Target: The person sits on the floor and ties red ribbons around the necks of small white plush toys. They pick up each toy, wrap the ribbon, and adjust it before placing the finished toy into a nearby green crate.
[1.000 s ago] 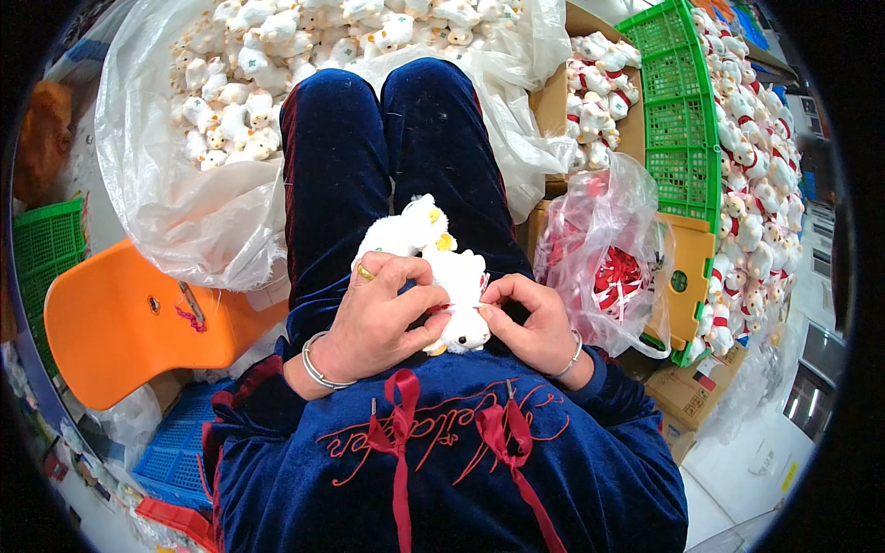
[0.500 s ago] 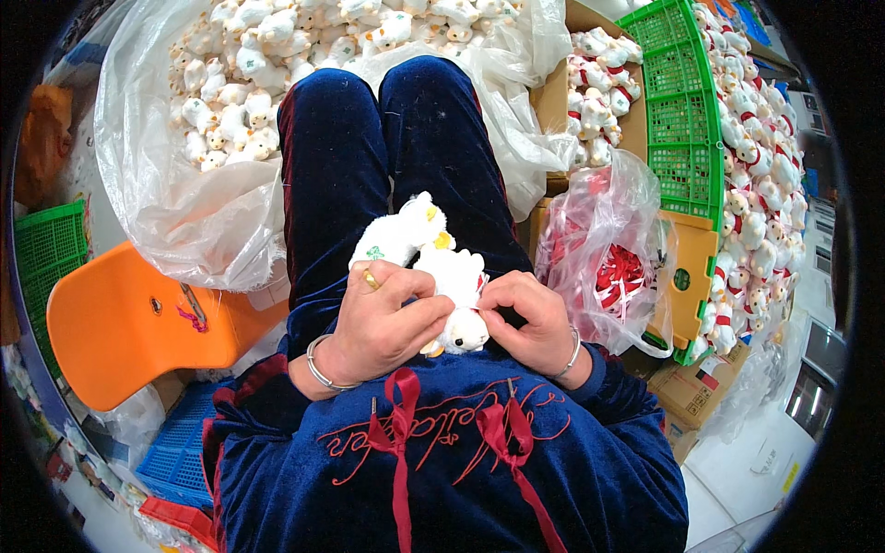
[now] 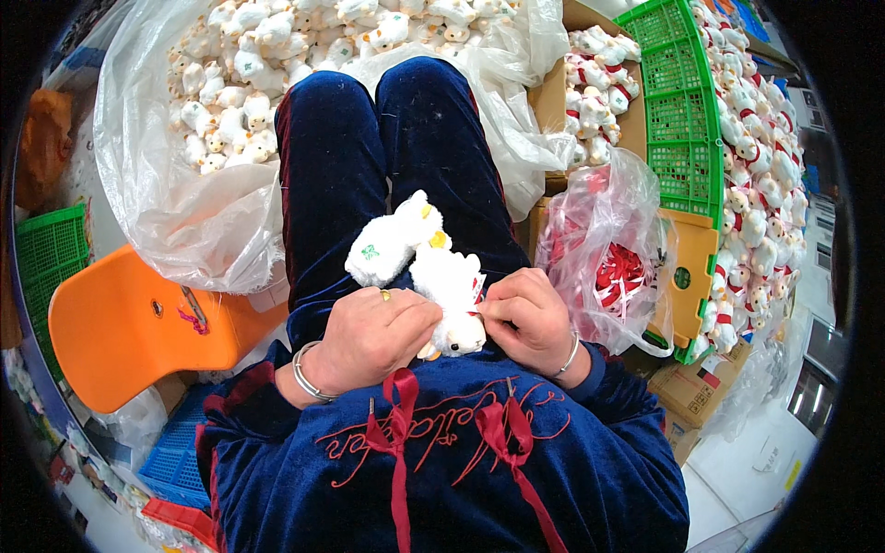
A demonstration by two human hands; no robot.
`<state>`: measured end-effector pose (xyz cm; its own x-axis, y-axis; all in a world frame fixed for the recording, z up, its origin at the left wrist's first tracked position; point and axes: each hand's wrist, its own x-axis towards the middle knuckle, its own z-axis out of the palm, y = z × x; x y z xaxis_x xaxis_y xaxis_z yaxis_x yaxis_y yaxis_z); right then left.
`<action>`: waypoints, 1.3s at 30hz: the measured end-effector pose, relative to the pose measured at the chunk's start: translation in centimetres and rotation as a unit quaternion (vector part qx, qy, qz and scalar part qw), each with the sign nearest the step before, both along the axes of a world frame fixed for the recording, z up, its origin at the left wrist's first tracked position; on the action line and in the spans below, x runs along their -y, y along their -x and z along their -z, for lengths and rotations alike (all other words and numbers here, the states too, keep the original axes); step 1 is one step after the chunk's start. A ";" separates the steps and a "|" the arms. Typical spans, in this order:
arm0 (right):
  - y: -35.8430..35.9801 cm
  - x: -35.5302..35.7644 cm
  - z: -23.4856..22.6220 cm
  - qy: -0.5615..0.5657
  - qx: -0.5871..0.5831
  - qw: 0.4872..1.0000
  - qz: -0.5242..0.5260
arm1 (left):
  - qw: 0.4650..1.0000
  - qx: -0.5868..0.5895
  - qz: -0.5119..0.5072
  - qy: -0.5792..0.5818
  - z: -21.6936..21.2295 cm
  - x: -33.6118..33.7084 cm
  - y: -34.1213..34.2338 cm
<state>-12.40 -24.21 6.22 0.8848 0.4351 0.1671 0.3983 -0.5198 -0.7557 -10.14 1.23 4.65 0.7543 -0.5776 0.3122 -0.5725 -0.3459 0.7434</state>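
On my lap lies a white plush duck (image 3: 441, 279), its head toward me and its body toward my knees. A narrow red ribbon (image 3: 477, 297) with a bit of white on it shows at its neck. My left hand (image 3: 369, 334) is closed at the left of the neck, fingers pinched on the toy. From the other side my right hand (image 3: 527, 311) pinches at the ribbon, thumb against forefinger; the fingers partly hide what is between them. Just beyond, a second white plush duck (image 3: 380, 253) with a green mark rests on my thighs, touching the first.
A clear plastic sheet (image 3: 184, 221) holds many white plush toys (image 3: 247, 64) beyond my knees. To the right are a clear bag of red ribbons (image 3: 619, 276), a cardboard box (image 3: 636, 120) of ribboned toys and a green crate (image 3: 682, 101). An orange chair (image 3: 120, 332) stands left.
My left hand has shifted slightly left and down, its fingers more curled over. More of the second duck shows. The red ribbon at the neck is more visible beside my right fingers.
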 end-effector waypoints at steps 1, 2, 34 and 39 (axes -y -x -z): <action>0.1 0.0 0.1 0.000 0.005 1.000 0.000 | 1.000 -0.007 -0.002 0.006 0.2 0.0 0.1; 0.0 0.0 0.2 -0.001 -0.010 1.000 0.008 | 0.999 -0.050 -0.006 -0.003 0.1 0.0 0.1; -1.1 -0.2 0.5 -0.056 -0.068 0.995 -0.048 | 0.992 -0.069 -0.097 0.052 1.3 3.1 -4.5; 0.2 0.6 -0.2 -0.168 -0.325 0.926 0.096 | 0.961 -0.251 -0.085 0.076 -0.1 -0.2 -3.2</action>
